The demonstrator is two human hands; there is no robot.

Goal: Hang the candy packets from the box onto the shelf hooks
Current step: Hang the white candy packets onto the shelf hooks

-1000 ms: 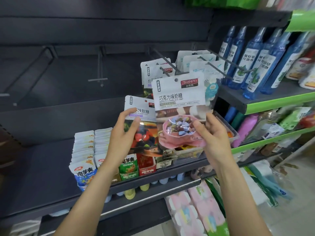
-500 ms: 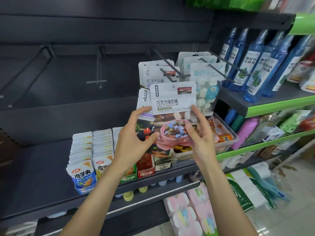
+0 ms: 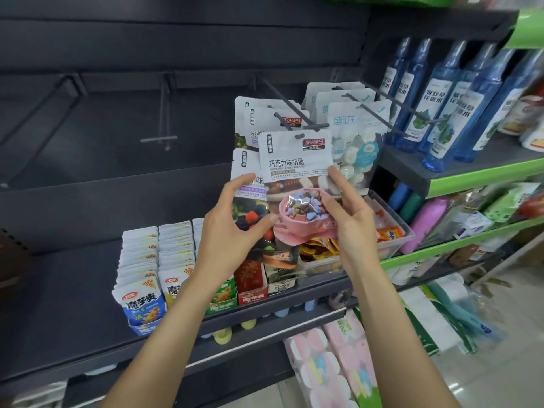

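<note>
My right hand [image 3: 350, 219] holds a white chocolate-candy packet [image 3: 297, 163] with a pink bowl picture, its top hole just below the tip of a dark shelf hook [image 3: 294, 120]. My left hand [image 3: 232, 228] pinches a berry-candy packet [image 3: 250, 207] tucked behind and left of it. Similar white packets [image 3: 265, 116] hang on that hook. More packets with pale round candies [image 3: 353, 136] hang on the hooks to the right. A clear plastic box [image 3: 391, 240] of snacks sits on the shelf behind my right hand.
An empty hook [image 3: 162, 136] juts from the dark back panel at left. Rows of snack pouches [image 3: 153, 269] stand on the grey shelf [image 3: 59, 304]. Blue bottles [image 3: 450, 107] fill the green-edged shelf at right. Tissue packs [image 3: 332, 357] lie below.
Both hands have lifted the two packets up and toward the hook. The berry packet has slid further behind the chocolate one.
</note>
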